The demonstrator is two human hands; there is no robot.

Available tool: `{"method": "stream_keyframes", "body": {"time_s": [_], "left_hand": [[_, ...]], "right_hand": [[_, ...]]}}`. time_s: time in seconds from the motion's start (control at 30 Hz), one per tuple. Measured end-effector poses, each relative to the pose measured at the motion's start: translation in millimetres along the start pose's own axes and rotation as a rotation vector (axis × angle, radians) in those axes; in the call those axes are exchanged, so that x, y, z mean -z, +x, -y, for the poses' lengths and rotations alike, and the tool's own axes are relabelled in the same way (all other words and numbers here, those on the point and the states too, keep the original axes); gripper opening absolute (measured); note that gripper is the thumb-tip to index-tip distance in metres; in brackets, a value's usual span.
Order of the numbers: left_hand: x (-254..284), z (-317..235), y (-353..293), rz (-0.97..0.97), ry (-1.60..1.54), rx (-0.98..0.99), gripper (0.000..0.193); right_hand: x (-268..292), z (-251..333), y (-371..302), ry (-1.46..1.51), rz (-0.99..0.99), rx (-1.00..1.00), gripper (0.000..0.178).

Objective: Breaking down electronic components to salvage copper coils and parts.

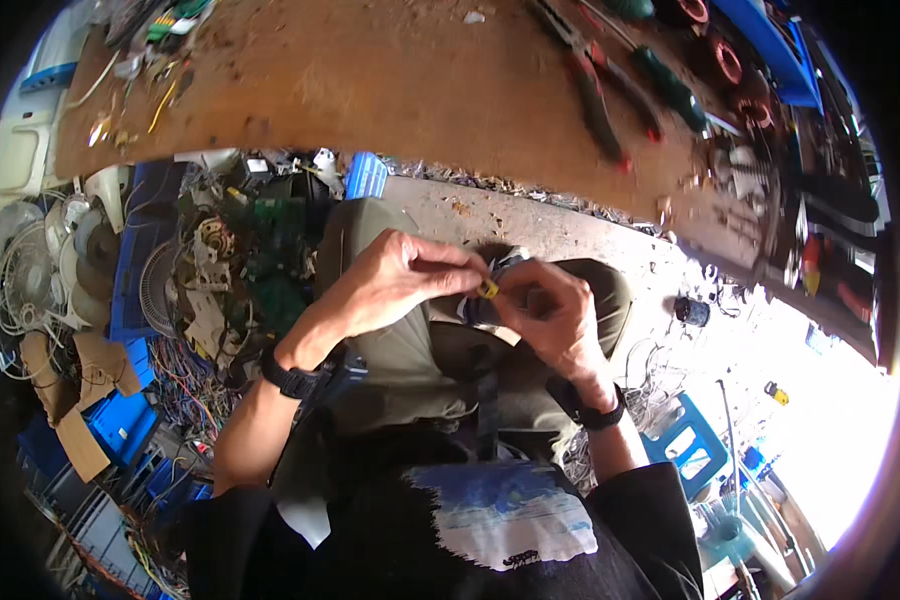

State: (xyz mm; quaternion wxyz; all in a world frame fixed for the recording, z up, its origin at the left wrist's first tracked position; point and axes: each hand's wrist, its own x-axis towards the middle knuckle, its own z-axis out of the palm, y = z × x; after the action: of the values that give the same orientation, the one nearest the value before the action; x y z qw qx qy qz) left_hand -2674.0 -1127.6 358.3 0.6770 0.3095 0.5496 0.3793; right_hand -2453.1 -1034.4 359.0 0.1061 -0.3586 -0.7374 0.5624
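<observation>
A person seated at a cluttered repair bench worked with both bare hands over the lap, a black shirt with a pale printed panel (510,515) nearest the camera and olive trousers (410,355) beyond it. The left hand (395,285) and right hand (550,315), each wrist wearing a dark watch, met at the middle of the frame, fingertips touching around a small yellow part (488,289). The left hand's thumb and forefinger were pinched together on that part from its left side; the right hand's fingers were curled shut around a bluish-grey component (490,300) just under and behind it, the yellow part sitting at its top edge between the two hands. Neither hand was clearly nearer; the part's long axis was too small to tell. To the left, on the floor, blue plastic crates (120,425) held tangled coloured wires and scrap, with green circuit boards (270,255) and white fan guards (20,270) heaped beside them. A blue stool (685,430) stood to the right. Farther off, the worn wooden workbench (390,80) carried red-handled pliers (595,95) and a green-handled screwdriver (670,85), with copper coils (725,60) near a blue tray (775,45) at the far right.
</observation>
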Motion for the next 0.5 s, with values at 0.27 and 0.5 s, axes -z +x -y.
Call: {"method": "stream_keyframes", "body": {"time_s": [0.27,0.5], "left_hand": [[-56.5,12.5,-57.8,-0.017,-0.135,-0.215,0.023],[-84.4,8.7,-96.0,-0.049,-0.275,-0.329,0.02]], "right_hand": [[-13.1,17.2,-81.0,0.215,-0.139,0.045,0.016],[-12.8,55.8,-126.4,0.432,-0.131,-0.046,0.013]]}}
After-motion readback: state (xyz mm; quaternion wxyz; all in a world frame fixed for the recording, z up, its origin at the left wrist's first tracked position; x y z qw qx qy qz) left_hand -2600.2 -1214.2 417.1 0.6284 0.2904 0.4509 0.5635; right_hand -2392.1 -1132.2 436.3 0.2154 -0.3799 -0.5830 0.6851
